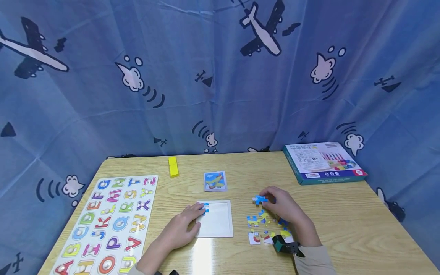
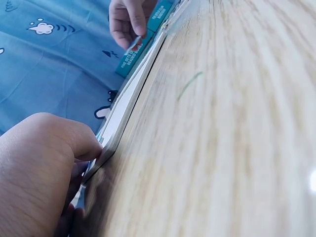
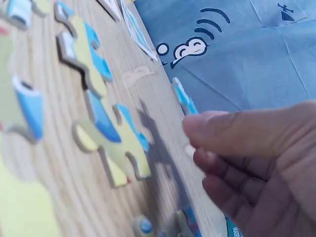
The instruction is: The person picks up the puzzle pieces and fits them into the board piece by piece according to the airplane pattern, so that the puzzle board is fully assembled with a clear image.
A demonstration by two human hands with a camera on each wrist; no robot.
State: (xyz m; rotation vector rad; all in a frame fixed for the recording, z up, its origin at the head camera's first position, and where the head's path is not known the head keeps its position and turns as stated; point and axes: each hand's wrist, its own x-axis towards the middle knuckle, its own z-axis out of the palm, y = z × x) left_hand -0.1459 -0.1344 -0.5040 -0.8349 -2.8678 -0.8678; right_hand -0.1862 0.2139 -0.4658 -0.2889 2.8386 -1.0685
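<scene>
In the head view my right hand (image 1: 280, 204) pinches a blue jigsaw piece (image 1: 260, 199) between thumb and fingers, above the loose jigsaw pieces (image 1: 252, 221). The right wrist view shows this piece (image 3: 183, 96) raised off the table at the fingertips. My left hand (image 1: 182, 227) rests at the left edge of a white puzzle tray (image 1: 216, 223). Its fingertips lie by a blue-and-white piece (image 1: 206, 208) in the tray's upper left corner, partly covered by them. The thumb is at the tray's lower left side. A picture card (image 1: 215, 181) with a yellow plane lies behind the tray.
An alphabet board (image 1: 106, 225) with colourful knobbed letters fills the table's left side. Yellow blocks (image 1: 173, 167) lie near the back edge. At the back right is a flat boxed set (image 1: 324, 162). A blue curtain (image 1: 220, 76) hangs behind the table.
</scene>
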